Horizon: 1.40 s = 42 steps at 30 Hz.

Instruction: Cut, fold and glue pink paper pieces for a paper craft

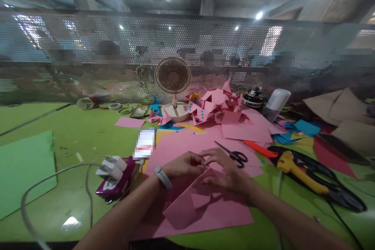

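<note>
Both hands meet over a folded pink paper piece (181,207) that stands partly raised on larger pink sheets (234,215). My left hand (187,164), with a pale band on its wrist, pinches the paper's far upper edge. Against the same edge, from the right, is my right hand (222,172), its thumb and fingers closed around the paper. The fingertips of both hands almost touch, and the exact fold between them is hidden. Black scissors (234,154) lie on the pink sheets just beyond my right hand.
A pile of folded pink paper (216,103) sits beside a small fan (173,78). At the right lies a yellow-handled glue gun (301,174) on a black stand. On the left are a purple power strip (114,187) with a grey cable, a phone (145,142) and green paper (26,168).
</note>
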Motion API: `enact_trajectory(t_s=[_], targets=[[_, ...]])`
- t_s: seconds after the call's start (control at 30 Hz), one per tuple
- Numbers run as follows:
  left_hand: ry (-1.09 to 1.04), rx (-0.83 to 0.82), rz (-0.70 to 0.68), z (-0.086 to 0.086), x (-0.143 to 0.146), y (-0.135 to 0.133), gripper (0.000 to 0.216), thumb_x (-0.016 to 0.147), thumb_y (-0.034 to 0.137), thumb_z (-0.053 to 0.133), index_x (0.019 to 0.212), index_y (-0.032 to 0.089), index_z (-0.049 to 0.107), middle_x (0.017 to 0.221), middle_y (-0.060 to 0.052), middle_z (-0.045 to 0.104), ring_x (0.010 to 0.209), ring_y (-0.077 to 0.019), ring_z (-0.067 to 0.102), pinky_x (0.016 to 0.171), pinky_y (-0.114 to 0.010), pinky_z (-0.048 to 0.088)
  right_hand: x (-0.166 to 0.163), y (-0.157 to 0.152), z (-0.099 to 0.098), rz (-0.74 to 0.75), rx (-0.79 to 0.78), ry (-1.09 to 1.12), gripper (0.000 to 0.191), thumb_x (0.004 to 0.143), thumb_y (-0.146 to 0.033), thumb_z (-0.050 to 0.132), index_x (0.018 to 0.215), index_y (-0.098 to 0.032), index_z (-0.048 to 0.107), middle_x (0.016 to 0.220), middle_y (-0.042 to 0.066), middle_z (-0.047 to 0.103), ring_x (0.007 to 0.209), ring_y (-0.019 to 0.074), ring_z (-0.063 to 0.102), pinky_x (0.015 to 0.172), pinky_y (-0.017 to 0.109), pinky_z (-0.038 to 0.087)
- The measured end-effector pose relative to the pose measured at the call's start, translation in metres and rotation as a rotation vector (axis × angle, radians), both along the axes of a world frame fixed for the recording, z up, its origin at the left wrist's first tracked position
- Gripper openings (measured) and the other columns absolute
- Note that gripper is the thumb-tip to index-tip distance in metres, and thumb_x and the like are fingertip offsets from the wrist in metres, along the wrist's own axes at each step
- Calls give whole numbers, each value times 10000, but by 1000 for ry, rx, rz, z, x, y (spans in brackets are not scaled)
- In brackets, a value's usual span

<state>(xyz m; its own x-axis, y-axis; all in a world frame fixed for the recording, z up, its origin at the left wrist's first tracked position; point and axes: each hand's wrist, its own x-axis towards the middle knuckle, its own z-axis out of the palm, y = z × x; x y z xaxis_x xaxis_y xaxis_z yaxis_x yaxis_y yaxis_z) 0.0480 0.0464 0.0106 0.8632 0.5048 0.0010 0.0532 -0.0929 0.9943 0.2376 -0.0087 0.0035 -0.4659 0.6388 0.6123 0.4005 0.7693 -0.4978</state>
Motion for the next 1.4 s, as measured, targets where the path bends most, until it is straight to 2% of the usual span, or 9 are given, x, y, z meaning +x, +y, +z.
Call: enact_trajectory(t_s=[0.2,0.37,0.47,0.67,0.8,0.93,1.03,1.2,1.4], targets=[[11,16,26,4,-1,2,298,773,371,617,947,130,632,884,-50,631,789,-143,548,740,-264,410,0,0,-2,-57,38,48,303,762,-320,654,1033,-235,547,1021,55,624,967,182,564,826,321,453],[96,48,168,11,-19,24,449,737,388,655,1121,177,558,1063,-88,622,963,-190,561,825,-313,421,2,4,-8,-365,-39,130,198,797,-317,607,959,-216,555,859,29,618,749,151,567,691,282,460],[233,168,192,15,-35,35,387,797,485,541,980,157,635,968,-87,655,918,-204,579,814,-332,424,5,11,-12,-517,-161,239,224,797,-348,590,963,-209,534,827,16,600,670,133,553,628,260,462],[388,630,311,6,-46,46,406,613,486,719,933,240,672,1273,-64,472,1157,-263,414,965,-369,310,9,24,-14,-549,-225,312,179,801,-324,533,925,-194,545,878,37,599,713,142,571,636,262,475],[509,757,379,2,-49,52,335,661,521,654,797,222,715,983,-75,578,944,-243,511,841,-332,368,13,31,-19,-550,-224,278,138,765,-267,519,865,-186,569,884,45,603,708,148,574,652,282,477],[575,582,330,4,-52,53,362,685,522,607,804,192,695,672,-21,597,627,-159,520,567,-244,366,18,38,-21,-626,-266,319,125,720,-273,546,794,-177,576,804,39,601,656,155,561,635,306,475],[523,441,289,2,-52,53,358,707,518,577,785,175,644,615,-6,599,541,-139,518,501,-230,354,23,38,-3,-630,-277,366,162,730,-305,557,815,-169,584,827,48,613,669,154,570,646,307,480],[430,200,248,-5,-48,56,385,710,547,563,762,167,532,619,-21,624,504,-151,569,488,-247,412,36,24,54,-487,-175,676,199,769,-324,564,900,-174,563,791,25,619,652,128,591,610,268,490],[420,229,183,-6,-51,58,304,676,439,613,747,165,502,668,-6,599,606,-162,589,551,-248,433,89,10,89,-518,33,1198,146,711,-261,582,835,-188,554,716,-24,603,515,69,520,516,210,434]])
